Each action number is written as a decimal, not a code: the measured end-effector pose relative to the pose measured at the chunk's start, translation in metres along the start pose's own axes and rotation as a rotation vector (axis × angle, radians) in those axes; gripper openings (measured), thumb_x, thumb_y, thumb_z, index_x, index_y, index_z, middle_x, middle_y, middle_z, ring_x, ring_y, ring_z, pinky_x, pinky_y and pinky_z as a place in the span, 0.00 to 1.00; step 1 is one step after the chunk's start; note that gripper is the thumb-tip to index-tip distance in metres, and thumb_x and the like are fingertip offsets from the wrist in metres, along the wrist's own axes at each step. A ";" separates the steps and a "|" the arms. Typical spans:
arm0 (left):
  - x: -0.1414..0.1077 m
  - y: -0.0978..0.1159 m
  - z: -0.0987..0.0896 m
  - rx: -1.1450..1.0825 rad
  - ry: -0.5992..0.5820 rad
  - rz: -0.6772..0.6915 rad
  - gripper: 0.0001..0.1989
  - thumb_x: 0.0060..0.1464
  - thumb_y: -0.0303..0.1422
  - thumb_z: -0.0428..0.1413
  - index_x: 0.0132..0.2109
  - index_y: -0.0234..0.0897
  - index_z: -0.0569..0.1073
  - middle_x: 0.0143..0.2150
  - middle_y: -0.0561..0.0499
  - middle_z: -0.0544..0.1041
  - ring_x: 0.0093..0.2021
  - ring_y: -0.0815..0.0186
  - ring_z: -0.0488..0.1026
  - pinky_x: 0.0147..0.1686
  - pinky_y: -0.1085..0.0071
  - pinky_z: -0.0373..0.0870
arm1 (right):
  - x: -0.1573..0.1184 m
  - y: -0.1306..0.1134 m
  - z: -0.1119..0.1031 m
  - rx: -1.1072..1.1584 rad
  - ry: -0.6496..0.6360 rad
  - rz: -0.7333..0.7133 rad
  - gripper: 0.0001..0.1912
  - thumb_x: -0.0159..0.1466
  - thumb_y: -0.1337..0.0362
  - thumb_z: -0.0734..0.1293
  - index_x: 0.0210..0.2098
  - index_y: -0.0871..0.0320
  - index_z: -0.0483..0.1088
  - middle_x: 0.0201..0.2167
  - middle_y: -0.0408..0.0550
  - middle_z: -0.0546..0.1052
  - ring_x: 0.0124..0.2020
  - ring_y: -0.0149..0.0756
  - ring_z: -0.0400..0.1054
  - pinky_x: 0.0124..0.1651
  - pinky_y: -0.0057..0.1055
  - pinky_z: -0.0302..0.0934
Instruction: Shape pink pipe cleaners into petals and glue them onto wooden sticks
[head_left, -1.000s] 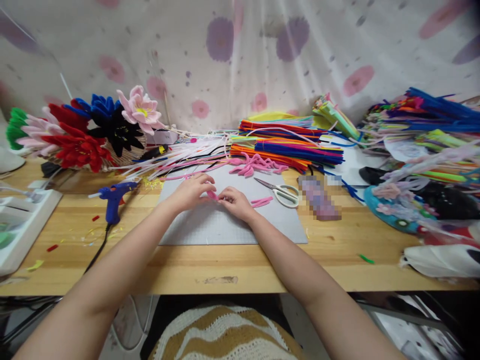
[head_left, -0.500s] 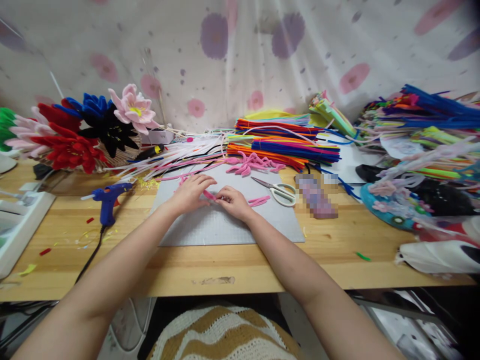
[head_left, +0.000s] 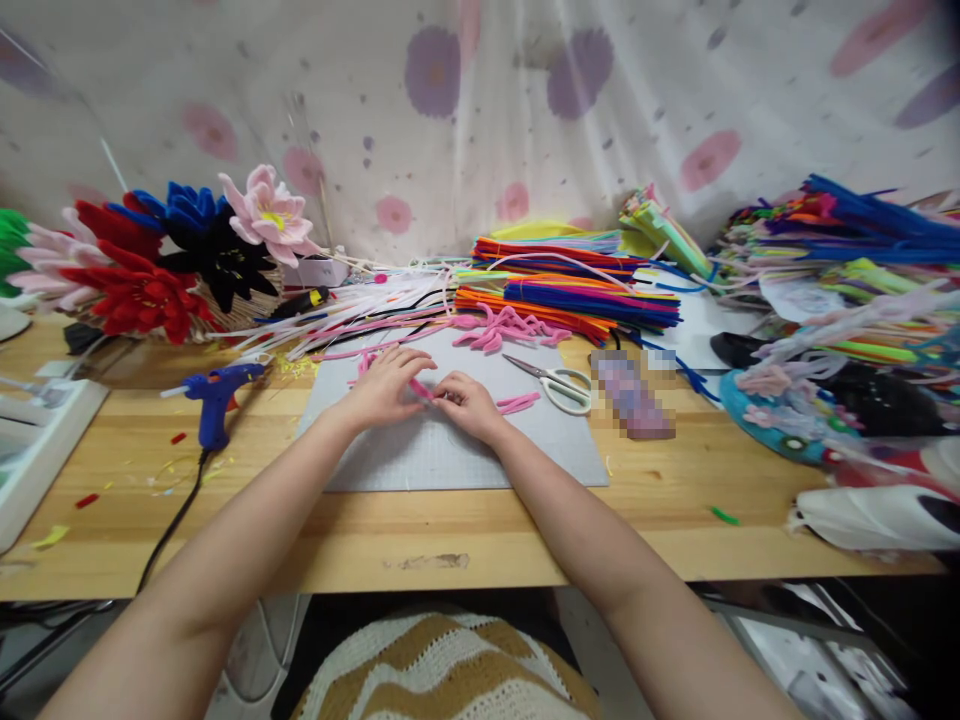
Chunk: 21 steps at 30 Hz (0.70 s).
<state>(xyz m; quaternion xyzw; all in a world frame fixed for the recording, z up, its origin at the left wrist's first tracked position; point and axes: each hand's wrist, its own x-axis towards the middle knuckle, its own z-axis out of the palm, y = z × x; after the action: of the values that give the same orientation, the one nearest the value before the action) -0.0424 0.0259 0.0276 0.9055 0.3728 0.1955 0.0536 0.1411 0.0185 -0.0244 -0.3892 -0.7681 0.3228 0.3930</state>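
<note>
Over the grey cutting mat (head_left: 465, 465), my two hands face each other with a pink pipe cleaner (head_left: 421, 390) between them. My left hand (head_left: 384, 392) curls its fingers and thumb around one part of it. The fingertips of my right hand (head_left: 466, 405) pinch its other end. Part of the pipe cleaner is hidden by the fingers. More pink pipe-cleaner pieces (head_left: 517, 402) lie just right of my right hand, and a pile of bent pink shapes (head_left: 504, 328) rests at the mat's back edge. White-handled scissors (head_left: 566, 390) lie on the mat's right side.
A blue glue gun (head_left: 215, 400) with its cord stands at the left, near a white power strip (head_left: 52, 460). Pipe-cleaner flowers (head_left: 157, 290) fill the back left. Bundles of coloured pipe cleaners (head_left: 562, 295) line the back, with more heaped at the right.
Both hands stay in nearly the same place, still holding the pink pipe cleaner. The view has shifted very slightly; nothing else visibly moves.
</note>
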 end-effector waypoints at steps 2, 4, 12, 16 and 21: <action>-0.003 -0.001 0.000 -0.058 -0.001 -0.020 0.19 0.46 0.39 0.58 0.46 0.39 0.71 0.52 0.45 0.69 0.54 0.59 0.62 0.54 0.58 0.57 | 0.000 0.000 0.001 -0.002 -0.003 -0.007 0.03 0.55 0.70 0.66 0.29 0.58 0.72 0.28 0.43 0.69 0.30 0.28 0.62 0.36 0.26 0.57; -0.003 -0.003 0.001 -0.120 0.002 -0.030 0.12 0.47 0.39 0.57 0.39 0.39 0.74 0.49 0.46 0.70 0.52 0.61 0.63 0.52 0.60 0.59 | 0.000 0.001 0.001 0.003 -0.012 -0.016 0.03 0.55 0.70 0.66 0.30 0.58 0.72 0.29 0.43 0.69 0.30 0.28 0.62 0.36 0.26 0.57; 0.000 -0.018 0.006 -0.277 0.146 -0.198 0.08 0.50 0.36 0.54 0.28 0.36 0.73 0.34 0.48 0.75 0.39 0.65 0.69 0.44 0.64 0.63 | -0.001 -0.003 -0.001 0.023 -0.021 -0.018 0.03 0.56 0.69 0.66 0.29 0.59 0.72 0.29 0.44 0.69 0.30 0.28 0.62 0.36 0.26 0.57; -0.003 -0.018 0.007 -0.306 0.331 -0.461 0.12 0.53 0.39 0.49 0.33 0.36 0.71 0.34 0.48 0.74 0.37 0.65 0.69 0.39 0.66 0.65 | -0.001 -0.004 -0.001 0.019 -0.016 -0.006 0.03 0.55 0.70 0.66 0.28 0.59 0.71 0.28 0.44 0.69 0.30 0.27 0.62 0.36 0.26 0.57; -0.004 -0.007 0.017 -0.482 0.135 -0.498 0.16 0.45 0.37 0.57 0.42 0.37 0.67 0.34 0.51 0.74 0.35 0.66 0.71 0.35 0.70 0.66 | 0.000 -0.003 0.000 0.014 -0.008 -0.022 0.03 0.56 0.70 0.66 0.30 0.59 0.72 0.28 0.44 0.69 0.30 0.27 0.62 0.36 0.26 0.57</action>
<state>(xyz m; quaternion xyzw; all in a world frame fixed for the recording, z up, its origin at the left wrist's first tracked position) -0.0430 0.0292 0.0096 0.7331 0.5281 0.3181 0.2873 0.1406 0.0168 -0.0220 -0.3767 -0.7716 0.3254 0.3961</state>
